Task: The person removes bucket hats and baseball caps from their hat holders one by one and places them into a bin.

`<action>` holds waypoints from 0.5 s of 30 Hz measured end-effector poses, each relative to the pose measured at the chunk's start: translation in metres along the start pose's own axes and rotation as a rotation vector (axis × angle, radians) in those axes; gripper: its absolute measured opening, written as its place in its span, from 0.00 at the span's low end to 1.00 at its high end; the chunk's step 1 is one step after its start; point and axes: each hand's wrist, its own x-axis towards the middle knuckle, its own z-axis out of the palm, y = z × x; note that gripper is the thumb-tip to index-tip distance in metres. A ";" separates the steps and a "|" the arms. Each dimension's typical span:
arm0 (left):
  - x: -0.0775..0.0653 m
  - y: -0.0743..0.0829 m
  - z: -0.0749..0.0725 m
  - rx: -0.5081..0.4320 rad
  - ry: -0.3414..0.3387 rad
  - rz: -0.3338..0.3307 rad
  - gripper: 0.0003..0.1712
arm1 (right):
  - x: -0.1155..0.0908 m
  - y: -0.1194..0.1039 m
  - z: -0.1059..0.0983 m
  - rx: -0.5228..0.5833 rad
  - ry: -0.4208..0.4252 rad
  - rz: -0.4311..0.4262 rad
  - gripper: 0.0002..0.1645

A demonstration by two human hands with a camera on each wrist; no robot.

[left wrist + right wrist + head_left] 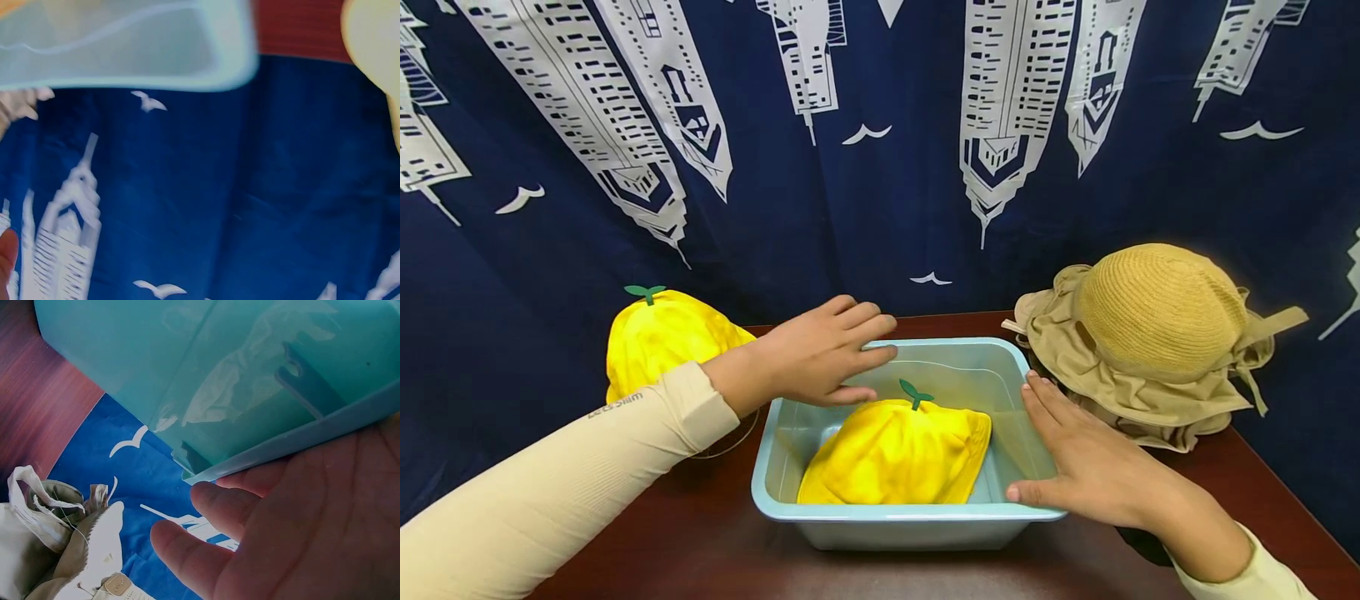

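A light blue plastic tub [895, 511] stands on the table, and a yellow cap [887, 454] with a green sprout on top lies in it. My left hand [820, 354] hovers over the tub's back left part, fingers extended and holding nothing. In the left wrist view only a fingertip [7, 250] shows, with the blurred tub [240, 56] above. My right hand [1093, 467] rests along the tub's right rim, fingers straight and thumb near the front right corner. The right wrist view shows the palm [312, 512] against the outside of the rim.
Another yellow cap [662, 333] with a sprout sits left of the tub, partly behind my left forearm. To the right, a straw-coloured hat [1157, 308] lies on beige ruffled hats [1097, 358]. Behind the table [730, 533] hangs a navy cloth [880, 208] with white buildings.
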 end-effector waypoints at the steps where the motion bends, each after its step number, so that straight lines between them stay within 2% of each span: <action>1: -0.005 -0.005 0.000 0.013 0.012 -0.019 0.31 | 0.000 0.000 0.000 0.000 0.001 -0.001 0.70; 4: -0.023 -0.019 0.003 0.047 0.035 -0.083 0.29 | 0.000 0.001 0.001 0.002 0.002 -0.001 0.70; 8: -0.047 -0.034 0.011 0.081 0.031 -0.188 0.28 | 0.000 0.001 0.001 0.012 -0.005 0.002 0.70; 12: -0.072 -0.043 0.018 0.087 -0.005 -0.334 0.29 | 0.000 0.001 0.001 0.021 -0.004 -0.001 0.69; 15: -0.090 -0.046 0.020 0.074 -0.059 -0.479 0.31 | 0.000 0.001 0.001 0.023 -0.004 -0.002 0.69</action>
